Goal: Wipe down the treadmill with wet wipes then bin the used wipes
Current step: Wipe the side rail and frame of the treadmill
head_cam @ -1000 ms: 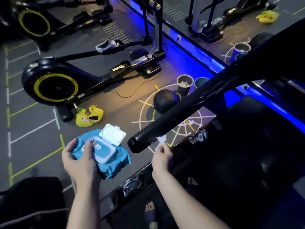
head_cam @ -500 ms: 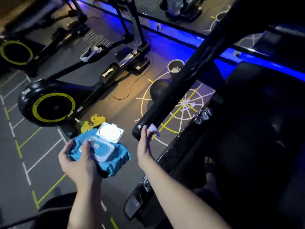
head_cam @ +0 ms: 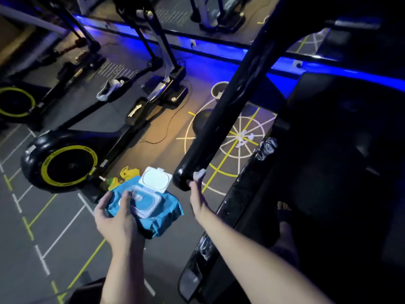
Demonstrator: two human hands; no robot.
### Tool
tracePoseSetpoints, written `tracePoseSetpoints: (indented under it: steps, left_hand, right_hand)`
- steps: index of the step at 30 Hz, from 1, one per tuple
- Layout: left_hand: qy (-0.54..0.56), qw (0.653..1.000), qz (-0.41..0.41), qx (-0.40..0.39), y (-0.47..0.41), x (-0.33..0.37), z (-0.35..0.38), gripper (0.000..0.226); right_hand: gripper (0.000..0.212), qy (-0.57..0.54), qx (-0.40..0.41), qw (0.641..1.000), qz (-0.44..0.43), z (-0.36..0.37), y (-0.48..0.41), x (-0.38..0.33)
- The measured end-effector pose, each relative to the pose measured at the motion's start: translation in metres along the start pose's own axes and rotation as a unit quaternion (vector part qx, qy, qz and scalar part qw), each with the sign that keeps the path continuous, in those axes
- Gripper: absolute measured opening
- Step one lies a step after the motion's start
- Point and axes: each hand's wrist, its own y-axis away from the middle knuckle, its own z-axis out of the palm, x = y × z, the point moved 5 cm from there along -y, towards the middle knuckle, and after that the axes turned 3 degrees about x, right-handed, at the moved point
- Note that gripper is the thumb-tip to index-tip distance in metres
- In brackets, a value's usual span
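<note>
My left hand (head_cam: 116,218) grips a blue pack of wet wipes (head_cam: 162,212) from below, thumb on top; its white lid (head_cam: 156,179) stands flipped open. My right hand (head_cam: 198,199) holds a small white wipe (head_cam: 199,173) against the near end of the treadmill's black handrail (head_cam: 221,121), fingers wrapped round the rail's underside. The rail runs diagonally up to the right. The dark treadmill deck (head_cam: 328,183) lies to the right, its shiny side rail (head_cam: 236,200) beside my forearm.
A grey bin (head_cam: 219,89) with wipes in it stands on the floor behind the handrail, by a dark ball (head_cam: 200,122). Crumpled wipes (head_cam: 244,138) lie on the floor markings. Exercise machines with a yellow-ringed wheel (head_cam: 68,166) stand left; a yellow bag (head_cam: 127,174) lies nearby.
My right hand has gone from below the handrail's end onto it with the wipe. My view shifted left and down; the left hand keeps holding the pack.
</note>
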Motion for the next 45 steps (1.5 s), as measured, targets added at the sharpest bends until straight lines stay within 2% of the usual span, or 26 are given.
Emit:
tracePoseSetpoints:
  steps: [3,5,6,8,9,12,14,19,22,26,29,32,34,36,38,42,45]
  left_hand:
    - [0.003,1.0,0.002,-0.008,-0.005,0.001,-0.001,0.033]
    - [-0.003,1.0,0.009,-0.013,-0.007,0.003,-0.002,0.03]
    - [-0.007,1.0,0.011,-0.012,-0.007,0.004,-0.004,0.03]
    - [-0.013,1.0,0.005,-0.009,-0.007,0.001,-0.008,0.029]
    - [-0.015,1.0,0.001,-0.01,-0.007,0.0,-0.009,0.029]
    - [-0.014,1.0,-0.016,-0.017,-0.008,-0.004,-0.012,0.032]
    - [-0.007,1.0,-0.021,-0.02,-0.008,-0.003,-0.011,0.033]
    - [-0.004,0.999,-0.017,-0.039,-0.006,0.003,0.004,0.036]
    - [-0.031,0.998,-0.004,-0.048,-0.008,-0.001,0.004,0.035]
    - [-0.034,0.999,-0.013,-0.039,-0.013,-0.003,0.0,0.034]
    - [-0.026,0.998,-0.026,-0.046,-0.016,-0.007,-0.001,0.031]
    - [-0.021,0.998,-0.029,-0.053,-0.018,-0.011,-0.002,0.031]
    - [-0.02,0.998,-0.028,-0.049,-0.017,-0.011,-0.001,0.03]
    - [-0.017,0.998,-0.041,-0.044,-0.016,-0.013,0.001,0.031]
    - [-0.012,0.998,-0.047,-0.042,-0.011,-0.013,0.007,0.031]
    - [-0.016,0.997,-0.03,-0.062,-0.008,-0.006,0.022,0.034]
    - [-0.016,0.998,-0.009,-0.052,-0.009,0.002,0.029,0.04]
  right_hand:
    - [0.097,-0.011,0.011,1.0,0.022,0.01,0.004,0.001]
    - [0.105,-0.012,0.057,0.998,-0.015,0.009,-0.006,-0.013]
    - [0.1,-0.003,0.079,0.996,-0.032,0.007,-0.013,-0.023]
    - [0.076,0.007,0.118,0.991,-0.061,0.0,-0.033,-0.049]
    - [0.072,0.009,0.136,0.989,-0.063,-0.008,-0.045,-0.061]
    - [0.085,0.004,0.141,0.989,-0.033,-0.024,-0.07,-0.086]
    - [0.087,0.018,0.115,0.991,-0.061,-0.028,-0.074,-0.085]
    - [0.094,0.126,0.034,0.981,-0.146,-0.003,-0.034,-0.037]
    - [0.089,0.104,-0.004,0.985,-0.137,0.008,-0.022,-0.012]
    - [0.095,0.134,0.018,0.979,-0.153,0.008,-0.022,-0.019]
    - [0.101,0.111,0.111,0.975,-0.157,-0.005,-0.042,-0.056]
    - [0.082,0.095,0.154,0.967,-0.181,-0.026,-0.075,-0.102]
    - [0.075,0.114,0.154,0.968,-0.164,-0.044,-0.102,-0.127]
    - [0.08,0.12,0.135,0.976,-0.119,-0.06,-0.125,-0.14]
    - [0.086,0.078,0.104,0.989,-0.065,-0.066,-0.126,-0.136]
    - [0.096,0.09,0.012,0.994,-0.065,-0.051,-0.083,-0.097]
    - [0.099,0.111,0.01,0.991,-0.079,-0.028,-0.048,-0.047]
